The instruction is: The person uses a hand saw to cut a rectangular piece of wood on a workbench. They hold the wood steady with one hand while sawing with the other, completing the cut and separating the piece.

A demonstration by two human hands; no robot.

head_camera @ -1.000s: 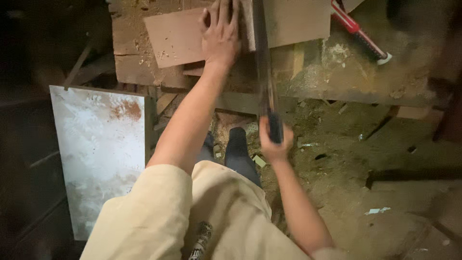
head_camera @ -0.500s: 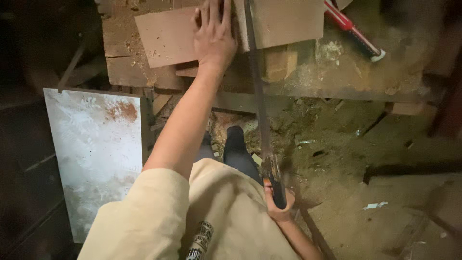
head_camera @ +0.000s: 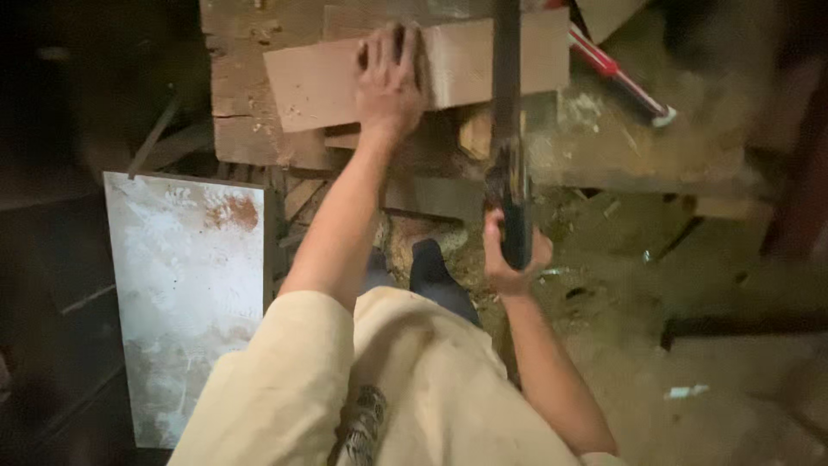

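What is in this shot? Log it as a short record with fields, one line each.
Left hand: left hand pressed flat on a wooden board
Right hand: right hand gripping the dark handle of a hand saw
Saw: blade crosses the board's right part
Support: board lies on a rough wooden workbench
Nearby: red-handled tool on the bench, pale stained panel at left
Ground: sawdust-strewn floor

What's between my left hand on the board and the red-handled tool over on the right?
In the head view, the saw blade crosses the board between the left hand and the red-handled tool.
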